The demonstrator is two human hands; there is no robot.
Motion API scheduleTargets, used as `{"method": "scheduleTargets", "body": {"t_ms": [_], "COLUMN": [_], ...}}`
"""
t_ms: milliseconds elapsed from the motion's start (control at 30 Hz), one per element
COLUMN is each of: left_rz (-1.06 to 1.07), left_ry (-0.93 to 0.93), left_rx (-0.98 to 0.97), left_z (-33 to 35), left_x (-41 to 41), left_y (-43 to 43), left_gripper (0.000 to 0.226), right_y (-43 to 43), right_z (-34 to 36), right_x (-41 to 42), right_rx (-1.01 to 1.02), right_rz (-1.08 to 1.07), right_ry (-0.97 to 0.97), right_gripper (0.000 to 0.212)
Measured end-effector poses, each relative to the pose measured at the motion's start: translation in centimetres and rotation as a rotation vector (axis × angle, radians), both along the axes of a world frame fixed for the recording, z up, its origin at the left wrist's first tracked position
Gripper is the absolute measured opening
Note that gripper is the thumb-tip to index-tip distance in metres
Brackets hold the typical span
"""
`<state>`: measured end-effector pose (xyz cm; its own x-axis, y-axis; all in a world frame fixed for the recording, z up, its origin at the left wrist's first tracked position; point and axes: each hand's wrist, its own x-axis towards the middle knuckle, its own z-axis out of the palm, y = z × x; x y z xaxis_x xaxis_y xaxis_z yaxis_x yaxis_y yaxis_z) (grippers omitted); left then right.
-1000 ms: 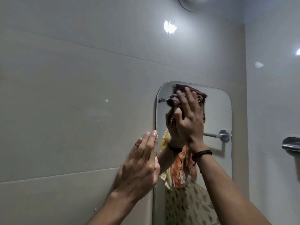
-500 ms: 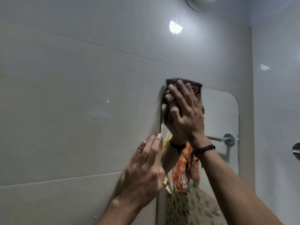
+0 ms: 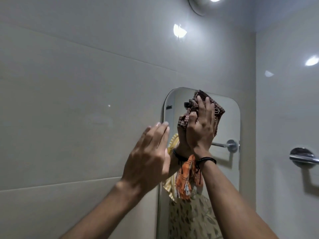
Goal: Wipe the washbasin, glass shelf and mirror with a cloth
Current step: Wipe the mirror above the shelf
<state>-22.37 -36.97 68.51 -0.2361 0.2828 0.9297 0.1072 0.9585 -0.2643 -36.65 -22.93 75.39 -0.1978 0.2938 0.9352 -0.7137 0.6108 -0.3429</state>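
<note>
At frame centre the right hand is pressing the bunched cloth against the mirror near its top, fingers and thumb curling round it. The left hand, straight-fingered and empty, is hovering by the tiled wall, perhaps touching; blur hides that. Mirror wiping is going on; washbasin and shelf are not showing.

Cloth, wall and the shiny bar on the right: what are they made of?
The cloth looks like woven fabric, brown checked and matt: it bunches into soft folds. The wall is probably glazed ceramic tile: it is glossy, with bright light spots and thin straight joints. The bar seems to be polished or chromed metal, silver with sharp reflections. Which metal cannot be told.
</note>
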Motion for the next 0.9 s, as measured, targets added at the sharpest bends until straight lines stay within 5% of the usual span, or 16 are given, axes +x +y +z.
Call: {"method": "scheduleTargets", "body": {"t_ms": [200,600,900], "left_rz": [0.046,0.186,0.232], "left_ry": [0.071,0.09,0.091], "left_rx": [-0.015,-0.084,-0.104], "left_z": [8.7,8.4,8.7], "left_x": [-1.1,-2.6,-2.7], "left_y": [-0.4,-0.7,-0.8], "left_gripper": [0.059,0.062,0.062], "right_y": [0.2,-0.5,0.9], "right_z": [-0.5,0.5,-0.4], "right_x": [0.1,0.0,-0.9], "right_rx": [-0.007,0.241,-0.293], "right_rz": [0.012,0.007,0.026], "right_ry": [-0.033,0.163,-0.249], "right_gripper": [0.062,0.06,0.06]}}
